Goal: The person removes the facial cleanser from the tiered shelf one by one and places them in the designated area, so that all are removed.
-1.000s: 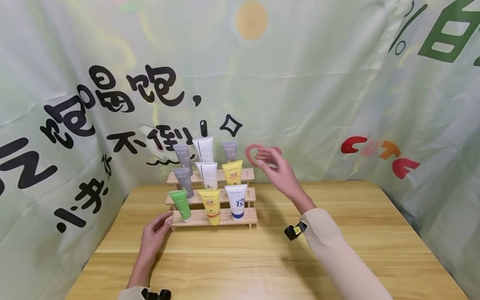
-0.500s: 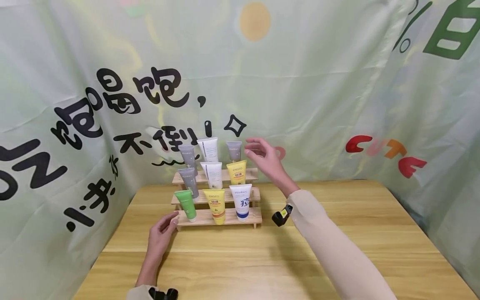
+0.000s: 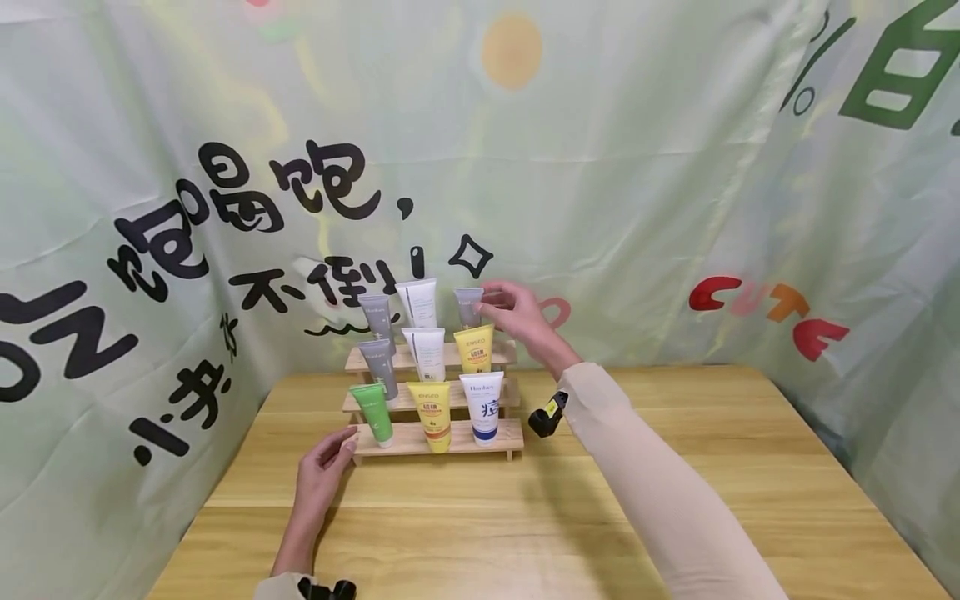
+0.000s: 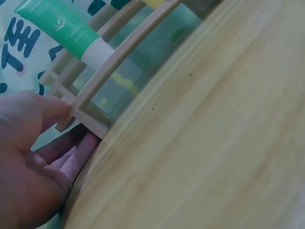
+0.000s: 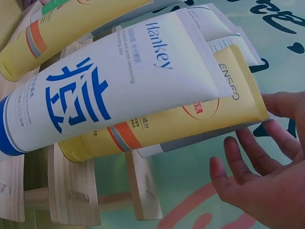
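Note:
A three-step wooden rack (image 3: 465, 436) holds upright tubes. The left hand (image 3: 318, 481) grips the left end of its lowest step; in the left wrist view that hand (image 4: 28, 157) has its thumb on the step's end and its fingers around the leg, beside a green tube (image 4: 62, 28). At the top step's right end, the right hand (image 3: 521, 315) pinches the upper edge of a grey tube (image 3: 468, 307) between thumb and fingers. In the right wrist view, the right hand (image 5: 267, 162) is at that tube's end, mostly hidden behind a yellow tube (image 5: 167, 121); its other fingers are spread.
Two other grey tubes (image 3: 378, 367) and two white tubes (image 3: 425, 354) stand on the upper steps. The lowest step has a green, a yellow (image 3: 433, 417) and a white-and-blue tube (image 3: 483, 408). A printed cloth (image 3: 600, 208) hangs behind the wooden table (image 3: 675, 467).
The right hand has moved left to the back right grey tube, and its thumb and fingers have come round the tube's edge. The left hand keeps its hold on the rack.

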Action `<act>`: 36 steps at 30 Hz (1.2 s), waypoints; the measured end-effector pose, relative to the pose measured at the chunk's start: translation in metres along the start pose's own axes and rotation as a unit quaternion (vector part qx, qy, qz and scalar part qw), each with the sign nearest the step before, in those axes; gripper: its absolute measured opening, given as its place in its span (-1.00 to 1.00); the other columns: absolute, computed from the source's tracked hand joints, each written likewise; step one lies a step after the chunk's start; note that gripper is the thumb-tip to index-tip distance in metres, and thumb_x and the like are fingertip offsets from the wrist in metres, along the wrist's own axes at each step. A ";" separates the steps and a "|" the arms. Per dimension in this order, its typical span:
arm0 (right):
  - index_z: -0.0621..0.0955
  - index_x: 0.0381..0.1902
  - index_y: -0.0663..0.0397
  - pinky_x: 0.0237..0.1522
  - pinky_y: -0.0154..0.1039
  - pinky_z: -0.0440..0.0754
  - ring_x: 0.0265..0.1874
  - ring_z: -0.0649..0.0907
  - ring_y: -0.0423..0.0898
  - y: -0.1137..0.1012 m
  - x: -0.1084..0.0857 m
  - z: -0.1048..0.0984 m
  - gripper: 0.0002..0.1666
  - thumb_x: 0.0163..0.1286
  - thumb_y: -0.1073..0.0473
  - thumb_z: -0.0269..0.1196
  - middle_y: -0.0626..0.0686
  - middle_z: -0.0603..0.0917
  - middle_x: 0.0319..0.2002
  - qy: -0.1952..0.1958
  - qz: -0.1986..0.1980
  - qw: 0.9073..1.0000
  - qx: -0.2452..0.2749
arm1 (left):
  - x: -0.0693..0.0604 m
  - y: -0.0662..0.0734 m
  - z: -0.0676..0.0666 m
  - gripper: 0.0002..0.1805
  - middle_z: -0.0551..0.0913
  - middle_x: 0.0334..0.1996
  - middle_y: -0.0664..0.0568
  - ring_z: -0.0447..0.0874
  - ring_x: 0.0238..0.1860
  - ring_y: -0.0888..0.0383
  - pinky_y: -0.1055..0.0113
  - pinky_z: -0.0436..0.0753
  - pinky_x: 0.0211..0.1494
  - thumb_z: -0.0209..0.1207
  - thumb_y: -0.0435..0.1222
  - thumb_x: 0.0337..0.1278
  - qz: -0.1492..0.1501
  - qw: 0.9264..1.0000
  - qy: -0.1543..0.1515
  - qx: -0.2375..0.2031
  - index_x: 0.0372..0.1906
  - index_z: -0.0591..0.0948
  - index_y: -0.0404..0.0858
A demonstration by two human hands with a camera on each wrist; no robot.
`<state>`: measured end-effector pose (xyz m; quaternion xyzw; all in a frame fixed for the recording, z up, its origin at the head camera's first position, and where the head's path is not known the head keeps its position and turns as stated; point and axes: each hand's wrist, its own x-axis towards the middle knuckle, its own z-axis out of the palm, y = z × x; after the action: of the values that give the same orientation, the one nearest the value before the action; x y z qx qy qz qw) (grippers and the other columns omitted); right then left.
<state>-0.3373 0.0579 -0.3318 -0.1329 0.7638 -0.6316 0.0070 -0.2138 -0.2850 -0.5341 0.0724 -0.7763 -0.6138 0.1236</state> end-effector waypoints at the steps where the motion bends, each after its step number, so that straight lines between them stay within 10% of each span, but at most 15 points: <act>1: 0.54 0.31 0.12 0.16 -0.01 0.65 0.21 0.58 0.11 0.001 0.001 0.001 -0.51 0.46 0.21 0.32 0.21 0.61 0.23 -0.001 0.007 1.000 -0.003 | 0.000 0.000 0.000 -0.59 0.56 0.31 -0.18 0.48 0.22 0.29 0.67 0.54 0.08 0.22 -0.21 0.48 0.001 1.000 0.000 0.002 0.27 0.61 -0.34; 20: 0.56 0.29 0.14 0.14 0.00 0.68 0.21 0.59 0.16 0.002 0.007 0.002 -0.57 0.50 0.24 0.27 0.22 0.59 0.26 0.002 0.052 0.999 0.009 | 0.000 -0.002 0.000 -0.59 0.57 0.32 -0.15 0.45 0.32 0.06 0.69 0.51 0.11 0.21 -0.20 0.48 -0.003 1.000 0.001 -0.002 0.28 0.61 -0.32; 36: 0.35 0.42 -0.07 0.12 0.26 0.64 0.31 0.50 0.27 0.006 -0.020 -0.031 -0.58 0.68 0.09 0.01 0.30 0.50 0.32 -0.016 -0.031 0.999 -0.025 | 0.002 -0.002 0.001 -0.59 0.55 0.33 -0.17 0.43 0.35 0.00 0.63 0.57 0.09 0.23 -0.24 0.46 -0.007 1.000 -0.001 -0.016 0.27 0.61 -0.34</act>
<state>-0.3249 0.0925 -0.3340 -0.1667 0.7745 -0.6102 -0.0035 -0.2156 -0.2854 -0.5362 0.0752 -0.7660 -0.6271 0.1200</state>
